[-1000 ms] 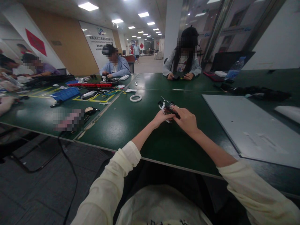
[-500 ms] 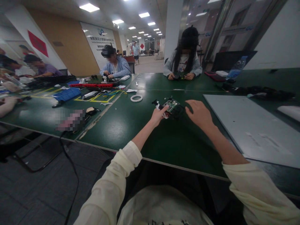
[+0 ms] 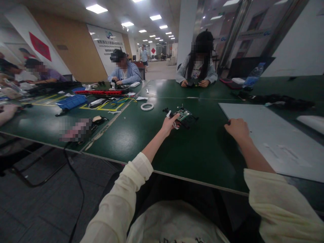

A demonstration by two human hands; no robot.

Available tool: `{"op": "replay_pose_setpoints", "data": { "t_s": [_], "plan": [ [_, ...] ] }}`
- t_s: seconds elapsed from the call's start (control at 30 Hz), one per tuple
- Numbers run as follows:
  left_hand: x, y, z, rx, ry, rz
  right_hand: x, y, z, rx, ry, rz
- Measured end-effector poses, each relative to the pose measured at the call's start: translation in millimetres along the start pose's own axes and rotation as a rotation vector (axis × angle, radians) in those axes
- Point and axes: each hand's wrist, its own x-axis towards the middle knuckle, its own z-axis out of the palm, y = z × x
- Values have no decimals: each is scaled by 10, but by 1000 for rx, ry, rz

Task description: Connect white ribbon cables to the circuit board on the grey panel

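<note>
A small green circuit board with black and white wires lies on the dark green table. My left hand touches its near left side, fingers pinched on the white wire end beside it. My right hand rests well to the right, at the left edge of a grey mat, fingers curled under. Whether it holds something small I cannot tell.
A white tape ring lies left of the board. A person sits across the table, another person at the far left table with a blue bin, cables and tools. Black items lie at the far right.
My right hand let go of the device and moved right to the grey mat's edge. The board now lies face up on the table with only my left hand on it.
</note>
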Motion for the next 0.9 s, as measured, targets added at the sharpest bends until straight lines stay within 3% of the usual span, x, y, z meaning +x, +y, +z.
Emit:
{"op": "replay_pose_setpoints", "data": {
  "t_s": [0.37,0.9],
  "plan": [
    [25,6,-40,16,34,-10,44,24,-62,87,-10,-57],
    [78,-5,-69,-13,98,5,-27,-344,-49,371,-138,-124]
  ]
}}
